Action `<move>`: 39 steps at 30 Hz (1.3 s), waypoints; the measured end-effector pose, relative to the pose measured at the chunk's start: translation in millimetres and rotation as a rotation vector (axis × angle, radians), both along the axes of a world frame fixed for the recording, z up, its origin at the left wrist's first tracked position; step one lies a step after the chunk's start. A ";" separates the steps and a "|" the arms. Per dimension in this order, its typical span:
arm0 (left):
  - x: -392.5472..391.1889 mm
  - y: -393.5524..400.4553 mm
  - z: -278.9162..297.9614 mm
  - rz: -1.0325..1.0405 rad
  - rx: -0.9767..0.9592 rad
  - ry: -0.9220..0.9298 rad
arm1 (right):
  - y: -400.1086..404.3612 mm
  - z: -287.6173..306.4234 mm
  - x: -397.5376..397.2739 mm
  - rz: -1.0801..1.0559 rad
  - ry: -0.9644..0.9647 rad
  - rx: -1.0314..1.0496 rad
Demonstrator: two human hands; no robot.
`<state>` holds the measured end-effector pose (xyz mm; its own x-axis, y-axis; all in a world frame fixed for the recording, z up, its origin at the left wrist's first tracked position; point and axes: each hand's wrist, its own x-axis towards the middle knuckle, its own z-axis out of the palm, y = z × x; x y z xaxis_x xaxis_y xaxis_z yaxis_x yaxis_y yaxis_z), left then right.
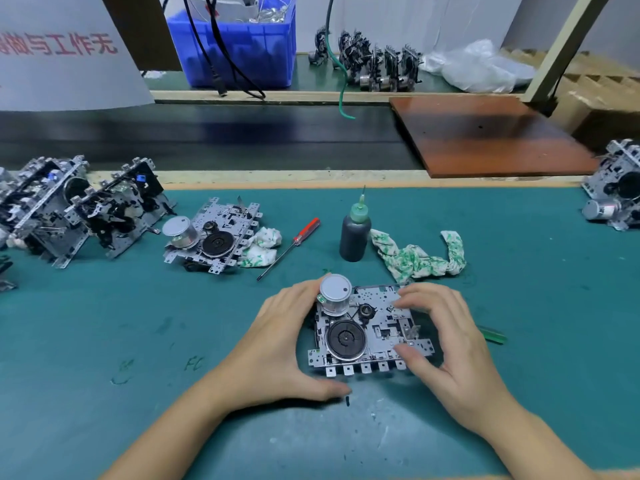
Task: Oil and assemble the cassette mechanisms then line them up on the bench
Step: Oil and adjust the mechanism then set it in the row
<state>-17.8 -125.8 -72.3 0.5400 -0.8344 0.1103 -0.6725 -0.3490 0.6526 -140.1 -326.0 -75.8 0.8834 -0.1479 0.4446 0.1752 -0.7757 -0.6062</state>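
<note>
at the far left edge of the frame two assembled mechanisms stand tilted on the green mat, one just beside the other. right of them, left of centre, a flat mechanism lies with its silver motor up, its right edge on a crumpled rag. a red-handled screwdriver lies slanted just right of that rag. near centre an oil bottle with a green needle cap stands upright, a long twisted rag touching its right side.

low in the centre lies the mechanism in hand, flat on the mat, motor at its upper left, black flywheel below it. the left hand curls round its left edge, fingers by the motor, thumb low on the mat. the right hand grips the right edge, fingers arched over the top corner, thumb pressing the lower right plate. the hands stand apart, one on each side. a green tool peeks out behind the right hand, mostly hidden.

in the upper frame, a blue bin with black cables across it, a row of mechanisms on the far shelf, a brown board, and at the right edge another mechanism.
</note>
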 end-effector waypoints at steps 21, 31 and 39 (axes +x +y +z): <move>-0.9 -4.5 -6.9 0.048 -0.011 -0.039 | -1.4 -1.0 3.1 0.001 0.111 0.180; 17.1 -31.9 19.0 0.165 -0.081 0.190 | -26.0 31.8 46.9 -0.043 0.212 0.527; 31.2 -37.3 7.5 0.126 -0.271 0.354 | -30.4 17.9 49.6 -0.108 0.063 0.476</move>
<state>13.4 -163.0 -64.8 0.6791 -0.7264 0.1058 -0.3555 -0.1993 0.9132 -90.6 -356.4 -58.0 0.8751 -0.4135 0.2515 0.0606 -0.4219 -0.9046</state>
